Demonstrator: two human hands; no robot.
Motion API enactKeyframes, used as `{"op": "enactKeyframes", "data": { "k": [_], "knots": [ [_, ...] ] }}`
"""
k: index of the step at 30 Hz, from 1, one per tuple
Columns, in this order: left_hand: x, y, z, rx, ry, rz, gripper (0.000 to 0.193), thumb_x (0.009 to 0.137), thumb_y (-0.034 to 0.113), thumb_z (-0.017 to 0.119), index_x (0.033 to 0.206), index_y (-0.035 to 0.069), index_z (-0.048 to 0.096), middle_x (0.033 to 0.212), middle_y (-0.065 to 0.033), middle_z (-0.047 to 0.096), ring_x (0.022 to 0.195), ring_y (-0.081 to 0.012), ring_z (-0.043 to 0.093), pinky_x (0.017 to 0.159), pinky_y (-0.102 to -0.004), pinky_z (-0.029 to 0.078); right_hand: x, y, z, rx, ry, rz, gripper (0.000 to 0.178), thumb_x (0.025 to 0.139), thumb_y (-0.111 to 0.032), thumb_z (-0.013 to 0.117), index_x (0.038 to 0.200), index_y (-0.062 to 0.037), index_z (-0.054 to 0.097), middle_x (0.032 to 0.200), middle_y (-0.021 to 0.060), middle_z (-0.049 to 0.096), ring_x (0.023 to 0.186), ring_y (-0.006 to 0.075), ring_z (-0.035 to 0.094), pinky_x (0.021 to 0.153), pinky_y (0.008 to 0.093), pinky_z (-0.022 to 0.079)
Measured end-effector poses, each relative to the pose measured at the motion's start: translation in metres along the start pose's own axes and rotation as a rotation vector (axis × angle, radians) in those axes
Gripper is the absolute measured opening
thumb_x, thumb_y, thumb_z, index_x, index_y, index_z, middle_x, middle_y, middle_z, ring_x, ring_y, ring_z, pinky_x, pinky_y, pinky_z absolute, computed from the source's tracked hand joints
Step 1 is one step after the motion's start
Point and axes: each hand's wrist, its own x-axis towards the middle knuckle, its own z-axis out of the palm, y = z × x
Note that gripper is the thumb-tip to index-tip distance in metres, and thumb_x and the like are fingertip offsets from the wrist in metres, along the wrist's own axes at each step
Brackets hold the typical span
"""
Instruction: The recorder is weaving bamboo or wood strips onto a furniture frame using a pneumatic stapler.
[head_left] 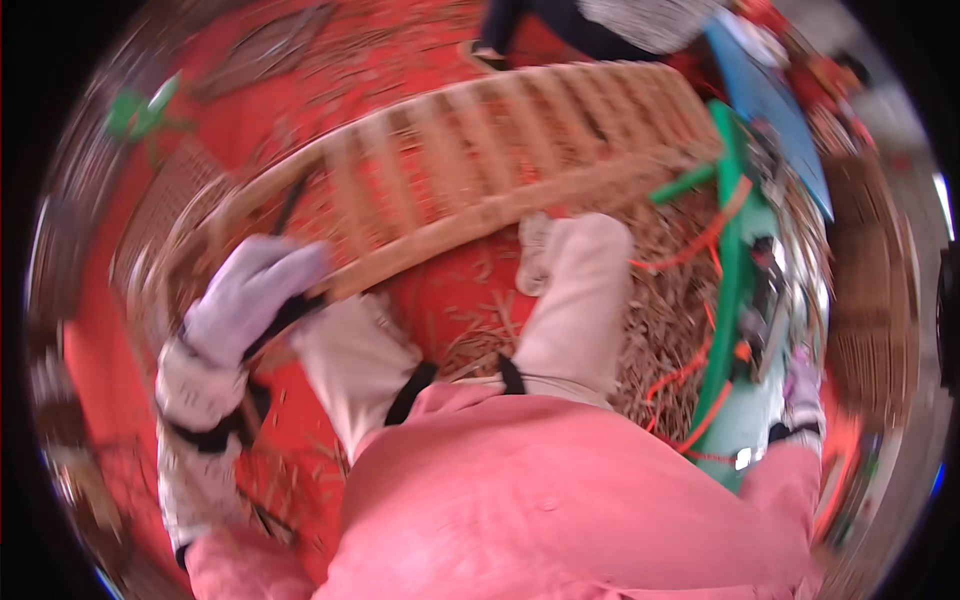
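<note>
- Pink jacket [560,480] fills the lower middle, with cream trousers [578,290] beyond it, the legs apart.
- Slatted wooden frame [500,211], long and curved in this view, stretches across in front of the feet; red floor [472,275] shows between its slats.
- Left hand [250,295], in a lavender glove, has its fingers bent at the frame's near left corner; blur hides whether they grip it.
- Right hand [802,385], gloved alike, is at the far edge of a green-edged table [738,240]; I cannot tell whether it is open or closed.
- Dark tool [762,300] lies on that table, near the right hand, with orange cord [735,205] trailing over the edge.
- Wood strips [660,350] litter the floor beside the table.
- Blue board [770,100] leans beyond the frame's right end; another person's dark trouser leg [600,35] shows at the top.
</note>
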Motion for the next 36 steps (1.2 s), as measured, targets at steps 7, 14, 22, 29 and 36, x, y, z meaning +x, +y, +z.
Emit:
{"op": "enactKeyframes", "data": {
  "k": [7,14,22,29,36],
  "knots": [
    [-0.013,-0.005,0.000,-0.040,0.113,-0.170,0.044,0.087,0.040,0.052,0.073,-0.001,0.061,0.055,-0.0037,0.055,0.045,-0.0086,0.052,0.040,-0.0223,0.041,-0.179,-0.314,0.143,-0.110,-0.383,-1.159,0.059,0.066,-0.003,0.057,0.123,0.0007,0.042,0.113,0.0119,0.049,0.103,0.0207,0.051,0.091,0.0290,0.039],
    [-0.014,-0.010,0.002,-0.041,0.078,-0.148,0.046,0.086,0.044,0.051,0.076,0.001,0.063,0.056,-0.0028,0.058,0.043,-0.0079,0.052,0.039,-0.0212,0.041,-0.401,-0.415,0.241,-0.284,-0.489,-1.980,0.042,0.070,-0.030,0.069,0.102,-0.0064,0.053,0.091,0.0084,0.056,0.084,0.0241,0.057,0.074,0.0354,0.045],
    [-0.011,-0.011,0.003,-0.026,0.095,-0.129,0.043,0.088,0.042,0.050,0.076,0.003,0.063,0.055,0.0003,0.055,0.044,-0.0061,0.048,0.040,-0.0203,0.038,-0.437,-0.426,0.268,-0.459,-0.478,-2.035,0.042,0.071,-0.043,0.065,0.096,-0.0104,0.057,0.085,0.0089,0.056,0.078,0.0269,0.057,0.068,0.0380,0.044],
    [-0.013,-0.008,-0.002,0.057,0.118,-0.102,0.043,0.088,0.042,0.051,0.079,0.001,0.063,0.057,-0.0015,0.056,0.048,-0.0066,0.049,0.044,-0.0218,0.040,-0.436,-0.422,0.261,-0.395,-0.582,-1.986,0.038,0.071,-0.037,0.068,0.094,-0.0084,0.059,0.079,0.0103,0.061,0.070,0.0276,0.061,0.060,0.0368,0.048],
    [-0.045,-0.021,-0.012,-0.047,0.859,0.622,0.016,0.087,0.012,0.056,0.095,-0.001,0.061,0.079,-0.0077,0.062,0.072,-0.0113,0.059,0.065,-0.0247,0.047,-0.320,-0.369,0.198,-0.337,-0.068,-1.235,0.043,0.071,-0.020,0.062,0.111,-0.0060,0.053,0.094,0.0146,0.060,0.084,0.0284,0.059,0.076,0.0369,0.047]
  ]
}}
